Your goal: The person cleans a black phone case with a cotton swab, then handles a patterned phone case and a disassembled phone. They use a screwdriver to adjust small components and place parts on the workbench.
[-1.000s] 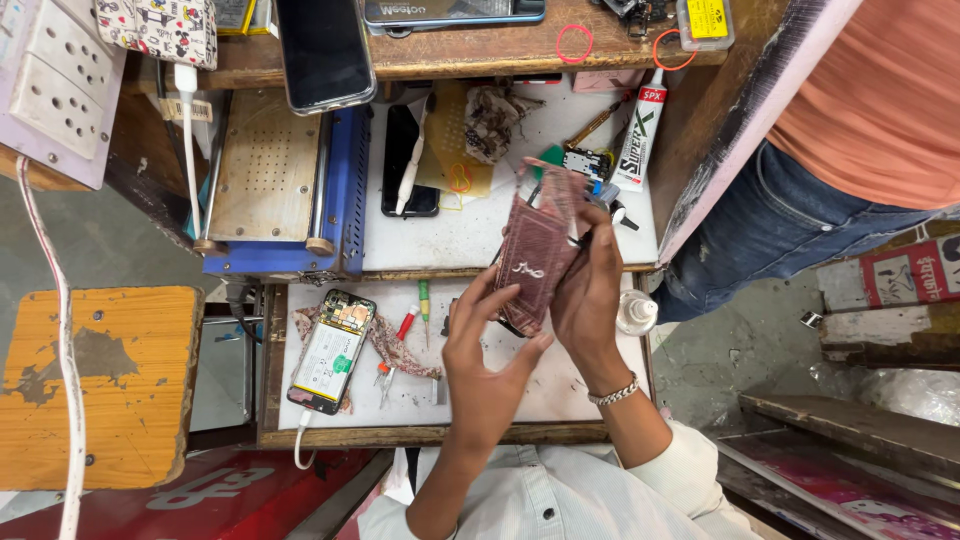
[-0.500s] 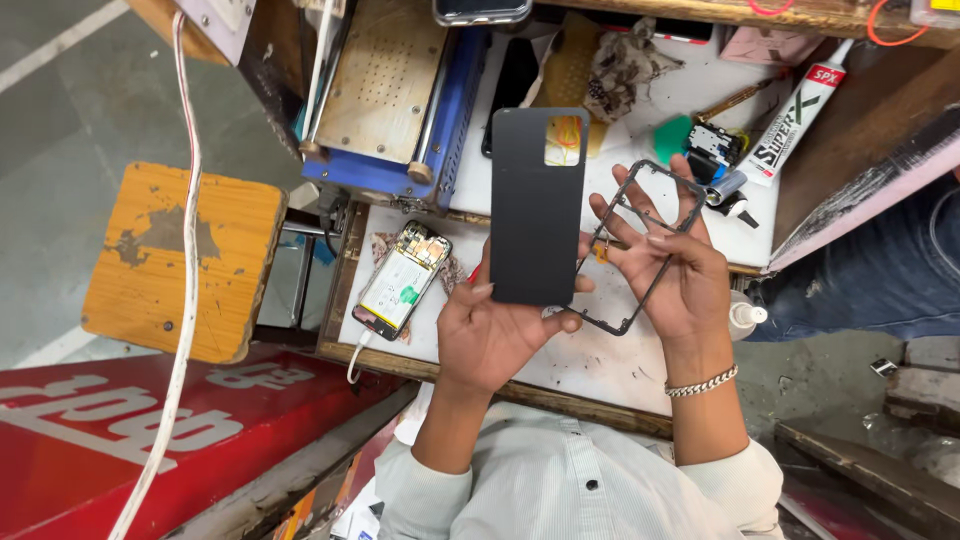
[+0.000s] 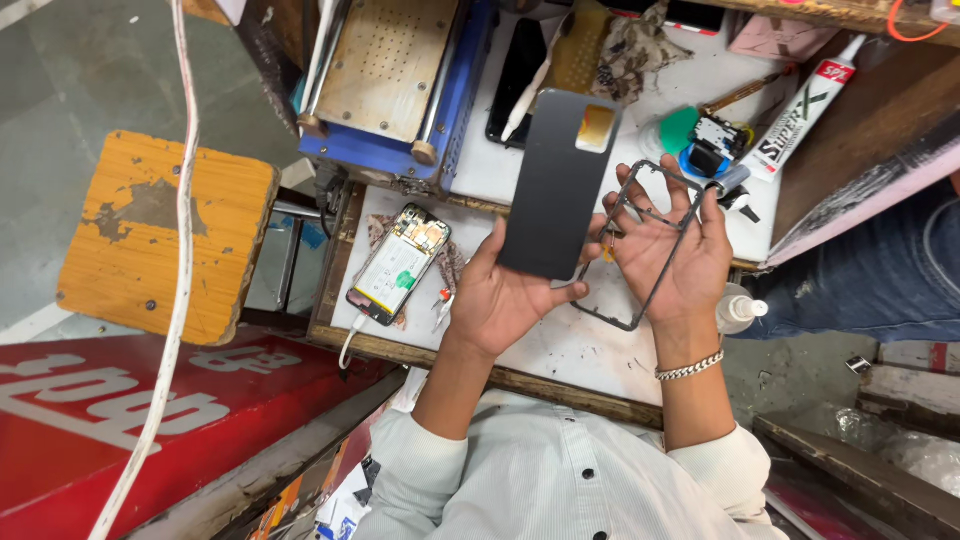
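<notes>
My left hand (image 3: pixel 515 300) holds a dark grey phone back cover (image 3: pixel 558 183) upright by its lower edge, thumb on the right side. My right hand (image 3: pixel 672 255) lies palm up with a thin dark phone frame (image 3: pixel 650 243) resting across its fingers. The two parts are apart, the frame just right of the cover. An opened phone (image 3: pixel 398 264) with its battery and boards showing lies on the white work surface (image 3: pixel 560 345) to the left of my left hand, a white cable plugged into its lower end.
A blue and metal heating plate machine (image 3: pixel 395 75) stands at the back. A black phone (image 3: pixel 518 78), a glue tube (image 3: pixel 805 108), a small white bottle (image 3: pixel 740 308) and small parts lie around. A worn orange stool (image 3: pixel 165 235) stands left. Another person's jeans-clad leg (image 3: pixel 885 275) is at right.
One second ago both hands held a reddish phone piece together. Now the hands are apart, the left with the back cover, the right with the frame. The camera has shifted closer.
</notes>
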Action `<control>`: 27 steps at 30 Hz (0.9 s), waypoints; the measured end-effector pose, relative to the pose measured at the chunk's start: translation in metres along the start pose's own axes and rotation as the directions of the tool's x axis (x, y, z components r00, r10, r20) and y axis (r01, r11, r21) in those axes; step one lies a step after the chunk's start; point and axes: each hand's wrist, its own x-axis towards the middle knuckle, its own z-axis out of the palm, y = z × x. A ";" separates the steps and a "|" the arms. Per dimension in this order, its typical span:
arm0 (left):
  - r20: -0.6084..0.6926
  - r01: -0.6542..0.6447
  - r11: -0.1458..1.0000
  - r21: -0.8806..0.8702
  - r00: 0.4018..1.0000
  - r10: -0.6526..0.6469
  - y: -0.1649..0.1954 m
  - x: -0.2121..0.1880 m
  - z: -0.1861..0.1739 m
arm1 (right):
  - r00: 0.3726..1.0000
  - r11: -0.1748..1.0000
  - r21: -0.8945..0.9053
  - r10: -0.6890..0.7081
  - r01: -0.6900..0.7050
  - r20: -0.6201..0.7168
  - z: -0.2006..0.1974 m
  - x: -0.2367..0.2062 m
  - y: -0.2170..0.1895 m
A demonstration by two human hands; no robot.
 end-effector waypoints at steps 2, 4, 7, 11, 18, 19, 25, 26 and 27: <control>0.029 -0.024 1.000 -0.003 0.999 0.024 -0.001 -0.003 0.002 | 0.999 1.000 0.004 -0.013 0.013 0.030 0.001 0.000 0.001; 0.100 -0.082 0.996 0.033 0.992 0.079 -0.004 -0.008 0.007 | 0.996 0.997 -0.032 -0.067 0.069 0.056 0.004 0.000 0.003; 0.039 -0.263 0.432 0.863 0.886 0.463 -0.021 -0.015 0.019 | 0.978 0.978 -0.103 -0.172 0.184 0.117 0.009 -0.003 0.006; 0.234 -0.057 -0.316 0.947 0.797 0.557 -0.047 -0.020 0.036 | 0.942 0.937 -0.171 -0.269 0.305 0.202 0.019 -0.009 0.010; 0.318 -0.024 -0.538 0.843 0.828 0.461 -0.061 -0.007 0.044 | 0.926 0.907 -0.208 -0.333 0.366 0.176 0.033 -0.014 0.017; 0.328 -0.025 -0.558 0.830 0.831 0.450 -0.061 -0.006 0.043 | 0.924 0.914 -0.173 -0.335 0.366 0.186 0.033 -0.014 0.018; 0.337 -0.008 -0.615 0.789 0.842 0.421 -0.064 -0.006 0.045 | 0.914 0.883 -0.258 -0.346 0.393 0.210 0.032 -0.012 0.022; 0.337 -0.003 -0.624 0.781 0.844 0.418 -0.064 -0.006 0.045 | 0.913 0.872 -0.283 -0.350 0.399 0.210 0.031 -0.012 0.022; 0.338 0.003 -0.634 0.773 0.844 0.416 -0.064 -0.007 0.046 | 0.913 0.874 -0.274 -0.354 0.400 0.204 0.031 -0.012 0.023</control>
